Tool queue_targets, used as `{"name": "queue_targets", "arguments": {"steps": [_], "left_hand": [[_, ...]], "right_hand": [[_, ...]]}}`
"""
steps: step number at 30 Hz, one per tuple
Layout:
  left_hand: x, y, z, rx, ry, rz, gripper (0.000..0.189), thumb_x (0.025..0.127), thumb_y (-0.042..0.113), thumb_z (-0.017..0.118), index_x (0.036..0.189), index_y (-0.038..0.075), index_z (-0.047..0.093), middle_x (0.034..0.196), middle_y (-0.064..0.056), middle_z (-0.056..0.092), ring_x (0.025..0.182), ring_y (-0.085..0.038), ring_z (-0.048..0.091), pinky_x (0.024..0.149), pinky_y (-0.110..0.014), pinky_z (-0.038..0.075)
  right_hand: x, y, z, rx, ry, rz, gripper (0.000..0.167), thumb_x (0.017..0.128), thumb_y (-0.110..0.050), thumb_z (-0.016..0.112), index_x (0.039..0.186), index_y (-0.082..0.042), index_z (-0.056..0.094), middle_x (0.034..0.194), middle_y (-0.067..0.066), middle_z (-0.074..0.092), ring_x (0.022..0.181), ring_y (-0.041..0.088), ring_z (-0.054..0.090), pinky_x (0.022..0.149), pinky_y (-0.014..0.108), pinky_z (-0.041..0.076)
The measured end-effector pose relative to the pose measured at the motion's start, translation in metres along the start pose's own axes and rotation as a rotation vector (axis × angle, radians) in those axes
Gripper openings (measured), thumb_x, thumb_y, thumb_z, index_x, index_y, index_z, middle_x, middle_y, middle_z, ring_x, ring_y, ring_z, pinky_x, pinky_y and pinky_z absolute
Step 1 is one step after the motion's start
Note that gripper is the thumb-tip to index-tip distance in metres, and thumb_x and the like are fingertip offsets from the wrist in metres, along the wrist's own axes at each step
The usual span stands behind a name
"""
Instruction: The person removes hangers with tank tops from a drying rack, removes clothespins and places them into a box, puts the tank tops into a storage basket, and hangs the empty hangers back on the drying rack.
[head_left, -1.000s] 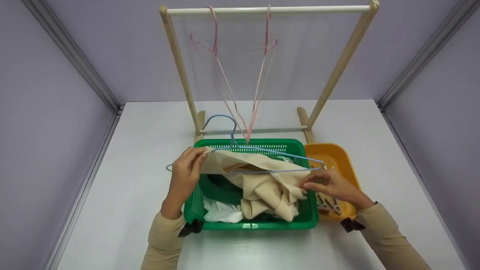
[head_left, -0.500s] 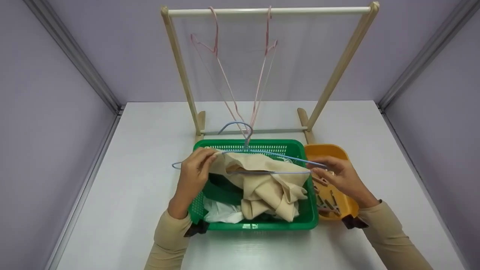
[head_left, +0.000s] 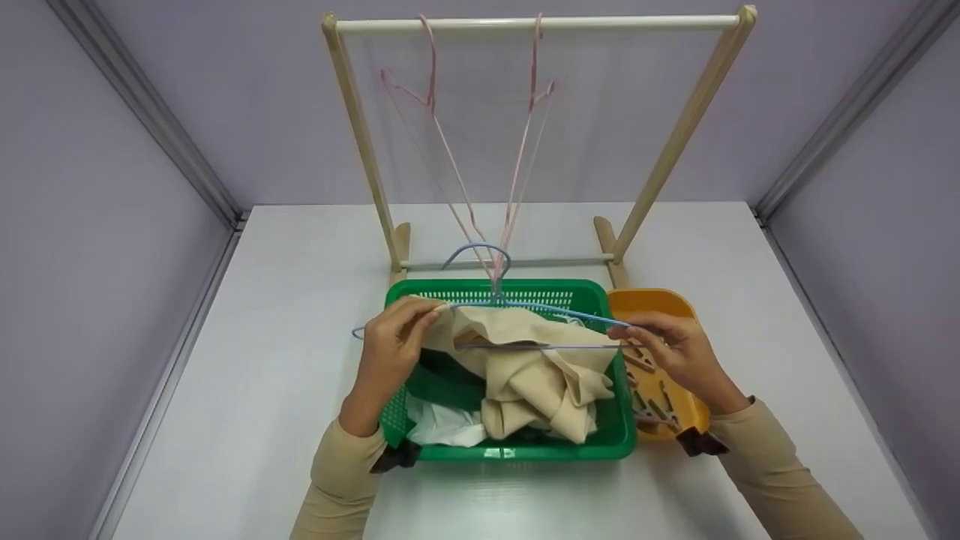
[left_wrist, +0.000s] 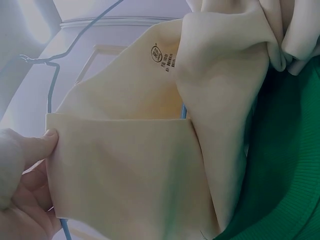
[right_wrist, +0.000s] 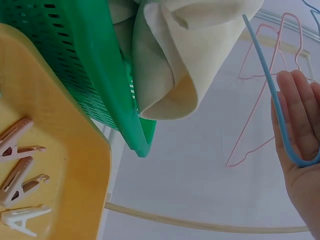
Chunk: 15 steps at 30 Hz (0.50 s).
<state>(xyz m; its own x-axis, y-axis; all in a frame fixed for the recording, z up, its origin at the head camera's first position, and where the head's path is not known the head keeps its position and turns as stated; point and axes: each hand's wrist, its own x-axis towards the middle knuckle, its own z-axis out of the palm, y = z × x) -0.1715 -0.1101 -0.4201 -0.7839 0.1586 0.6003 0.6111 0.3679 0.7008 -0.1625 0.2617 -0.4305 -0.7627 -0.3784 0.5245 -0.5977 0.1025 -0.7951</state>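
My left hand [head_left: 390, 345] pinches a beige garment [head_left: 525, 382] at its upper left edge, where the left shoulder of a blue wire hanger [left_wrist: 52, 85] runs inside it. A small printed mark shows on the garment's inner face in the left wrist view. Over at the other side, my right hand [head_left: 679, 349] holds the hanger's right end between thumb and fingers; in the right wrist view the blue wire [right_wrist: 272, 90] crosses the fingers. That end sticks out past the cloth. The garment's lower part lies bunched over the green basket [head_left: 517, 452].
Dark green cloth [head_left: 450, 382] and white cloth [head_left: 446, 425] lie in the basket. To its right is a yellow tray [head_left: 652, 301] with several clothespins [right_wrist: 17, 180]. Behind stands a wooden rack with a white bar [head_left: 630, 24], from which two pink hangers [head_left: 432, 75] hang.
My right hand has gone from the garment's right edge to the hanger's right end. The hanger and my left hand have shifted right, and the hook has turned slightly.
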Motion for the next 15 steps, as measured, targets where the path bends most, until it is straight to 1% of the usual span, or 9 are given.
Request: {"name": "queue_targets", "arguments": {"steps": [5, 6, 8, 10, 12, 15], "left_hand": [[-0.0005, -0.0002, -0.0005, -0.025, 0.017, 0.013, 0.016, 0.091, 0.004, 0.063, 0.104, 0.003, 0.072, 0.098, -0.013, 0.071, 0.092, -0.018, 0.069, 0.078, -0.011, 0.054], [-0.0006, -0.0004, -0.0005, -0.029, 0.018, 0.013, 0.016, 0.09, 0.003, 0.064, 0.104, 0.003, 0.072, 0.098, -0.013, 0.071, 0.091, -0.017, 0.069, 0.078, -0.011, 0.054], [-0.0008, -0.0013, -0.0005, -0.035, 0.021, 0.013, 0.016, 0.09, 0.003, 0.064, 0.104, 0.002, 0.072, 0.098, -0.013, 0.071, 0.09, -0.013, 0.069, 0.077, -0.01, 0.053], [-0.001, -0.0009, -0.0007, -0.049, 0.022, 0.01, 0.016, 0.09, 0.002, 0.063, 0.103, 0.002, 0.073, 0.097, -0.013, 0.071, 0.09, -0.009, 0.068, 0.076, -0.01, 0.054], [-0.0013, -0.001, -0.0009, -0.058, 0.024, 0.01, 0.016, 0.09, 0.001, 0.064, 0.103, 0.001, 0.073, 0.097, -0.014, 0.071, 0.09, -0.006, 0.067, 0.075, -0.01, 0.054], [-0.0017, -0.0006, -0.001, -0.065, 0.023, 0.01, 0.016, 0.09, 0.001, 0.064, 0.102, 0.0, 0.073, 0.098, -0.015, 0.071, 0.089, -0.006, 0.067, 0.074, -0.01, 0.054]], "right_hand": [[0.0008, -0.0002, -0.0002, 0.006, 0.021, -0.029, 0.023, 0.09, 0.019, 0.047, 0.107, 0.016, 0.063, 0.104, -0.009, 0.074, 0.095, 0.001, 0.071, 0.085, 0.016, 0.055], [0.0011, -0.0006, 0.0001, 0.008, 0.031, -0.036, 0.023, 0.09, 0.02, 0.047, 0.106, 0.016, 0.063, 0.103, -0.007, 0.075, 0.095, 0.002, 0.072, 0.085, 0.017, 0.055], [0.0013, -0.0019, 0.0002, -0.02, 0.049, -0.029, 0.023, 0.09, 0.02, 0.048, 0.105, 0.014, 0.065, 0.102, -0.008, 0.075, 0.093, 0.003, 0.072, 0.085, 0.016, 0.055], [0.0014, -0.0022, 0.0005, -0.028, 0.065, -0.031, 0.023, 0.089, 0.021, 0.049, 0.103, 0.015, 0.065, 0.101, -0.006, 0.076, 0.092, 0.004, 0.072, 0.086, 0.016, 0.055], [0.0016, -0.0031, 0.0004, -0.045, 0.074, -0.025, 0.021, 0.088, 0.021, 0.05, 0.102, 0.015, 0.065, 0.1, -0.005, 0.076, 0.092, 0.003, 0.072, 0.085, 0.017, 0.056], [0.0014, -0.0038, -0.0008, -0.055, 0.077, -0.025, 0.018, 0.088, 0.021, 0.05, 0.1, 0.018, 0.064, 0.1, -0.006, 0.076, 0.092, 0.0, 0.072, 0.083, 0.017, 0.056]]}}
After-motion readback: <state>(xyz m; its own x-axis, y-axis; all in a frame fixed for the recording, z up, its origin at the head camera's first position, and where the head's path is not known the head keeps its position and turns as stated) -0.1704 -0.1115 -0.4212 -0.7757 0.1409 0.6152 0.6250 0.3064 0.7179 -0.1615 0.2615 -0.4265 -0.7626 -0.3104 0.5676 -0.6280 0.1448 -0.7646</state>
